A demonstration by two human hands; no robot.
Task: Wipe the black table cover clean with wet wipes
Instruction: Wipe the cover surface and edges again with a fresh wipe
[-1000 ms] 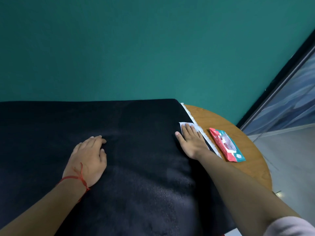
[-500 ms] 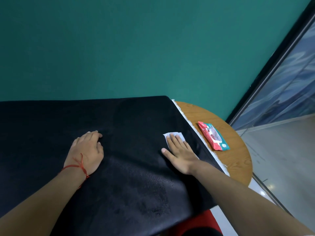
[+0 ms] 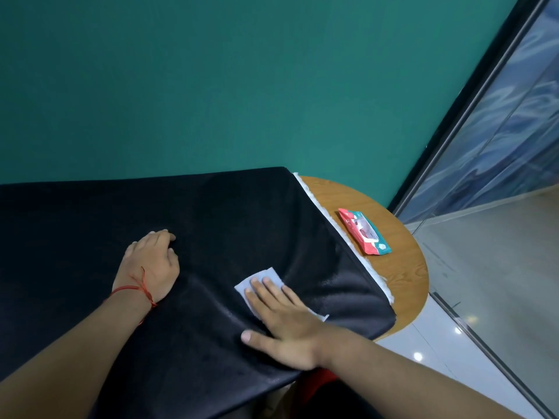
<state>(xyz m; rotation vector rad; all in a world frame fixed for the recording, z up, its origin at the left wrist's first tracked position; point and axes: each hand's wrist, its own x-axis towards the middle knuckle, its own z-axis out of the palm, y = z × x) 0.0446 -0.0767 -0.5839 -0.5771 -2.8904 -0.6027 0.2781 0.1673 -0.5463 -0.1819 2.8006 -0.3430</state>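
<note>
- Black table cover [image 3: 227, 225], lower left to centre of frame: brace with left hand [image 3: 148, 264] laid flat, fingers relaxed, gripping nothing.
- Centre: press wet wipe [image 3: 263, 276] beneath right hand [image 3: 284, 325], fingers straight; stroke evenly, without bunching the fabric.
- Right: wipes pack [image 3: 364, 232] on wooden table [image 3: 405, 282].

Black cloth table cover [image 3: 211, 225], faint sheen; wood-grain table [image 3: 402, 267]; glossy plastic wipes packet [image 3: 364, 231].
</note>
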